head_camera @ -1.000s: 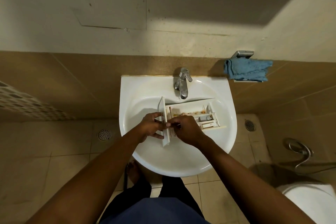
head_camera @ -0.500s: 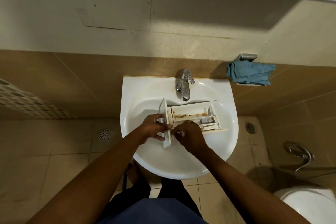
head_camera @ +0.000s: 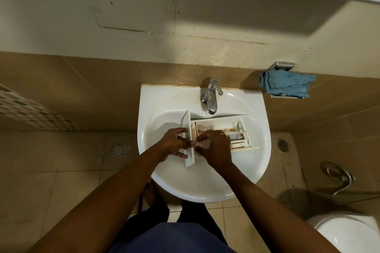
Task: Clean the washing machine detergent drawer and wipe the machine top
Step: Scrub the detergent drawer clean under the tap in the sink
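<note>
Person stands at the basin, dark blue clothing at the bottom of view, both bare forearms reaching forward over the near rim of the white sink (head_camera: 148, 109).

Left hand (head_camera: 174, 144): fingers curled round the drawer's front panel, thumb on the drawer side, other fingers on the outer face. Firm grip.

Right hand (head_camera: 216, 148): just beside the left, fingertips almost meeting it. Fingers bent down over the near compartment, thumb and forefinger pinched at the drawer wall right behind the panel. Cannot tell whether anything small sits between them.

Detergent drawer (head_camera: 213, 124): white, lying in the bowl, front panel to the left, body running right under the right hand and beyond it. Brown residue along the far compartment; small inserts at the right end.

Beyond: chrome tap (head_camera: 211, 98) at the back of the basin, spout above the drawer's far edge. Blue cloth (head_camera: 287, 86) on a wall holder, well right of the tap.
</note>
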`<state>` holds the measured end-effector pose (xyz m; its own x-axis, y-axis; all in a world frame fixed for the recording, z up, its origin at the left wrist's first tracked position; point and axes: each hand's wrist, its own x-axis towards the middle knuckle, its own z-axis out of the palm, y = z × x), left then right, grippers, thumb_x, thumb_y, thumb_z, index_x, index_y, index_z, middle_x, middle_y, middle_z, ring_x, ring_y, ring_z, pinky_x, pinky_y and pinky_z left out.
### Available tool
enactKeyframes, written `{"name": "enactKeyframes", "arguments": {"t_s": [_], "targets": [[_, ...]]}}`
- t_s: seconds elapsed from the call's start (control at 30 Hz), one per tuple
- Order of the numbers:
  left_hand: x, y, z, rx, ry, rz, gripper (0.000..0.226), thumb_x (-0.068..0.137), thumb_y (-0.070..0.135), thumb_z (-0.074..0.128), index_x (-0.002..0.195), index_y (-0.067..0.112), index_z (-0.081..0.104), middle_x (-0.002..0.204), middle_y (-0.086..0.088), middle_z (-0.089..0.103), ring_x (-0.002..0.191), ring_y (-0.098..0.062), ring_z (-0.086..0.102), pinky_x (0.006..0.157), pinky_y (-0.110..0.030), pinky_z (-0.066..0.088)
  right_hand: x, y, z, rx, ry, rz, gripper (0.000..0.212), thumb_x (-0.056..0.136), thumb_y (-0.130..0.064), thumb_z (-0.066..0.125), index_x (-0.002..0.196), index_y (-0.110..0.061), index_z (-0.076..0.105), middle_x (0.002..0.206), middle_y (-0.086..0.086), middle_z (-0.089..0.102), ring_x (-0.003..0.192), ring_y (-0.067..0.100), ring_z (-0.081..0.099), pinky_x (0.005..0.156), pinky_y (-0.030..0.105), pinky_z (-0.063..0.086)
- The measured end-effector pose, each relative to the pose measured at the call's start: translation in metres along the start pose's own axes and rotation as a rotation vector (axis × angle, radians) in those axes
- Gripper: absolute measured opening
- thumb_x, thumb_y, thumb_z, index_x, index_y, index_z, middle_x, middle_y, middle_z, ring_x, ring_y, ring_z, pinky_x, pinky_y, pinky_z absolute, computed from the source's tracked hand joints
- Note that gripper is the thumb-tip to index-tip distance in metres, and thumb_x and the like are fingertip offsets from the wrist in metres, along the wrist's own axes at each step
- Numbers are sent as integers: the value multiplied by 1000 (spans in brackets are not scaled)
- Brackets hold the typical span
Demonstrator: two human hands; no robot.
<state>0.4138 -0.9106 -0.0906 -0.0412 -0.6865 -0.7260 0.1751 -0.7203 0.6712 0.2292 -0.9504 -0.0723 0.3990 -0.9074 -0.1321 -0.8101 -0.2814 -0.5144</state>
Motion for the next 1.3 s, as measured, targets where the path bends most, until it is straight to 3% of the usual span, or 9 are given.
{"name": "enactKeyframes", "arguments": {"t_s": [0.23, 0.4, 0.47, 0.6, 0.73, 0.93, 1.1, 1.2, 1.3], "targets": [[-1, 2, -1, -7, 0, -13, 79, 77, 14, 90, 147, 15, 53, 111, -15, 76, 100, -29, 75, 72, -48, 65, 56, -17, 17, 153, 94, 224, 12, 78, -41, 82, 79, -36, 70, 73, -23, 63, 84, 9, 69, 90, 46, 53], [-2, 2, -1, -3, 1, -3, 80, 77, 13, 89, 148, 14, 52, 114, -15, 74, 103, -30, 74, 69, -46, 65, 25, 7, 6, 76, -25, 106, 23, 76, -33, 87, 98, -30, 80, 95, -11, 78, 89, 13, 71, 87, 43, 57], [-1, 1, 0, 2, -1, -4, 81, 78, 13, 89, 149, 14, 50, 116, -15, 74, 104, -30, 74, 70, -47, 65, 22, 12, -1, 66, -85, 68, 19, 77, -31, 88, 95, -29, 81, 94, -12, 79, 87, 9, 71, 87, 39, 57], [-1, 1, 0, 4, -5, 0, 77, 80, 12, 87, 148, 14, 51, 113, -16, 74, 102, -30, 74, 70, -46, 65, 46, 8, 4, 174, 5, 163, 12, 81, -26, 77, 78, -37, 80, 77, -24, 75, 76, -4, 70, 86, 35, 57], [-1, 3, 0, 13, 7, -7, 76, 80, 11, 87, 148, 14, 52, 112, -15, 75, 99, -28, 75, 66, -43, 65, 52, 9, 12, 95, 18, 179, 9, 82, -34, 71, 80, -37, 79, 80, -20, 76, 77, 2, 69, 87, 39, 55], [2, 2, 1, 31, 2, 3, 78, 80, 13, 87, 149, 14, 51, 117, -15, 73, 101, -29, 74, 69, -46, 65, 21, 18, 4, 61, 2, 96, 11, 81, -33, 82, 90, -28, 83, 85, -11, 79, 67, -7, 60, 75, 3, 41], [0, 3, 1, 9, 8, -8, 77, 78, 13, 89, 146, 14, 54, 111, -17, 75, 98, -29, 75, 66, -44, 64, 54, 0, 14, 157, 52, 205, 8, 85, -35, 74, 87, -30, 80, 86, -14, 77, 82, 6, 69, 87, 34, 55], [-1, 5, 2, 7, 13, -18, 77, 78, 12, 89, 147, 14, 53, 112, -16, 75, 99, -28, 75, 64, -42, 64, 62, -4, 16, 117, 42, 242, 11, 88, -37, 72, 88, -28, 79, 89, -11, 76, 87, 13, 69, 89, 40, 54], [0, 4, 2, 14, 17, -21, 77, 79, 10, 87, 148, 14, 52, 114, -15, 74, 98, -28, 75, 64, -42, 64, 50, 10, 15, 153, -46, 200, 5, 83, -32, 77, 87, -31, 79, 90, -15, 76, 86, 7, 70, 87, 37, 57]]}}
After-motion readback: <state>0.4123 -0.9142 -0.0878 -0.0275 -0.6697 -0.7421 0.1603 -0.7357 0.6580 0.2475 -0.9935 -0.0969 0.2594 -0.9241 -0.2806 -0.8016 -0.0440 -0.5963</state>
